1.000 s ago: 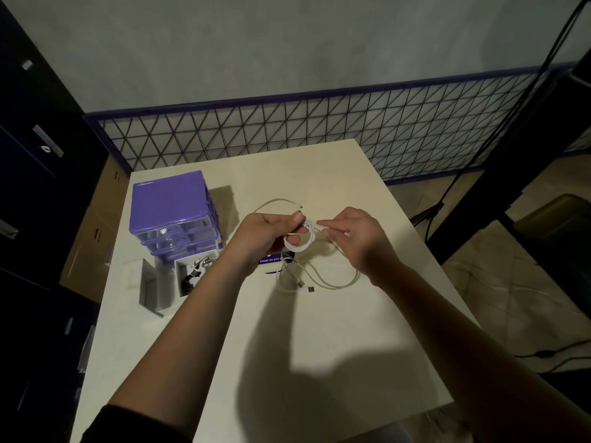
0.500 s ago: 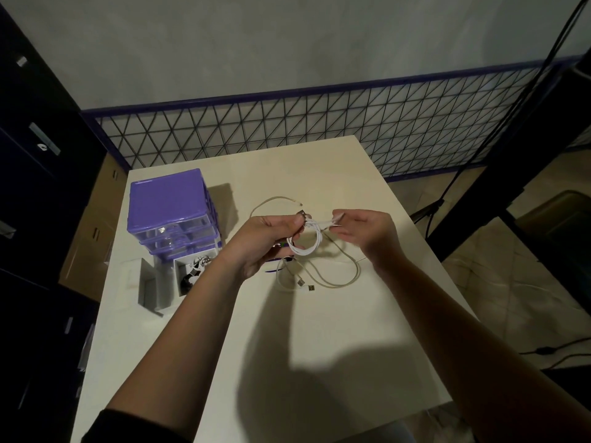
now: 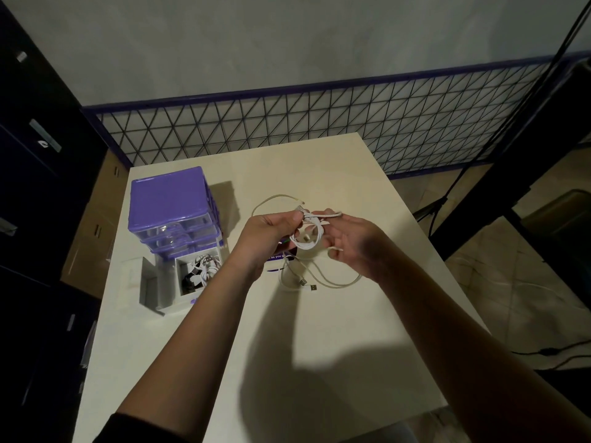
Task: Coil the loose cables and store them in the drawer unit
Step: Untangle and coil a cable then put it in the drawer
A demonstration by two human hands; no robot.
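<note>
A small white cable coil [image 3: 308, 239] hangs between my hands above the table's middle. My left hand [image 3: 267, 236] pinches its top. My right hand [image 3: 353, 243] has its fingers spread around the coil's right side, with a strand over the fingertips. Below them a loose cream cable [image 3: 323, 279] lies on the table with its USB plug showing. The purple drawer unit [image 3: 171, 207] stands at the left. Its bottom drawer [image 3: 195, 276] is pulled out and holds coiled cables.
A grey open box [image 3: 150, 286] sits left of the pulled-out drawer. A purple card [image 3: 276, 259] lies partly under the cables. The white table [image 3: 319, 362] has a wire mesh fence behind it, dark shelving at the left and a dark post at the right.
My right hand has let its pinch go and swung around the coil's right side, fingers now spread. The left hand has kept hold of the coil's top.
</note>
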